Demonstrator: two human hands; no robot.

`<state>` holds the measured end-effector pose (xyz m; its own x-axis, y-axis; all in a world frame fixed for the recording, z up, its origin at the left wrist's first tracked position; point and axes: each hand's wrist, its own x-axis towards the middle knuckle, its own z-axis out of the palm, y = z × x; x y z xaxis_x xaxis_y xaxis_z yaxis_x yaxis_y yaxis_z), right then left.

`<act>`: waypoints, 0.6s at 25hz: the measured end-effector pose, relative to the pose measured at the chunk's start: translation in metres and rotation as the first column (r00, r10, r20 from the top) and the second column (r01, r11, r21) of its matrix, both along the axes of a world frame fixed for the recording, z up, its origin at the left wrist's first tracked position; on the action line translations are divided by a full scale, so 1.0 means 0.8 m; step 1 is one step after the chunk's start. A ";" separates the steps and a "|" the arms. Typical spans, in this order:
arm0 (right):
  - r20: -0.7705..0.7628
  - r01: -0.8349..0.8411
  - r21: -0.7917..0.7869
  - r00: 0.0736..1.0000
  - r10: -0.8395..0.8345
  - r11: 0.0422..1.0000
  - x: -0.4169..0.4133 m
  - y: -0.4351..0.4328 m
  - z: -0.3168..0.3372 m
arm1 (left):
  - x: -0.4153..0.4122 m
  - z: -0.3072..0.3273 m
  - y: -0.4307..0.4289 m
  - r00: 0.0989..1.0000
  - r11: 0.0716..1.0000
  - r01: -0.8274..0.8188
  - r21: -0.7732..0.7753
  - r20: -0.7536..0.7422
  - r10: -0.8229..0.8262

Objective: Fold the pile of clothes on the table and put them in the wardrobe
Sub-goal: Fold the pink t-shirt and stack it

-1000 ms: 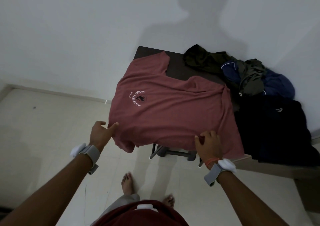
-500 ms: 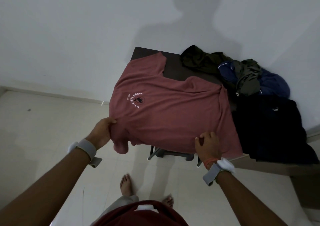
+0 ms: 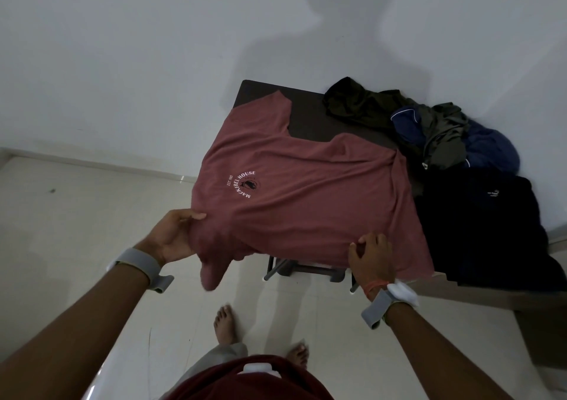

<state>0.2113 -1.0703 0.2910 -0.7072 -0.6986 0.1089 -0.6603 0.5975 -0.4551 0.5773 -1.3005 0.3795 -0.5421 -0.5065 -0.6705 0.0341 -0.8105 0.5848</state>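
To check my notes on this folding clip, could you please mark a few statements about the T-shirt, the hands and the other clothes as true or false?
1. The left hand grips the pink T-shirt. True.
2. The T-shirt's print faces down. False: it faces up, near the left hand.
3. A heap of dark clothes lies on the table, to the right of the T-shirt. True.
4. The right hand rests on that heap. False: it holds the T-shirt's near edge.
5. The T-shirt is folded into a small square. False: it lies spread open over the table.
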 end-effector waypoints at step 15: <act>-0.030 0.014 -0.016 0.999 -0.014 1.000 0.003 0.000 -0.004 | 0.061 -0.066 -0.016 0.851 0.958 -0.224 -0.178 0.443 0.282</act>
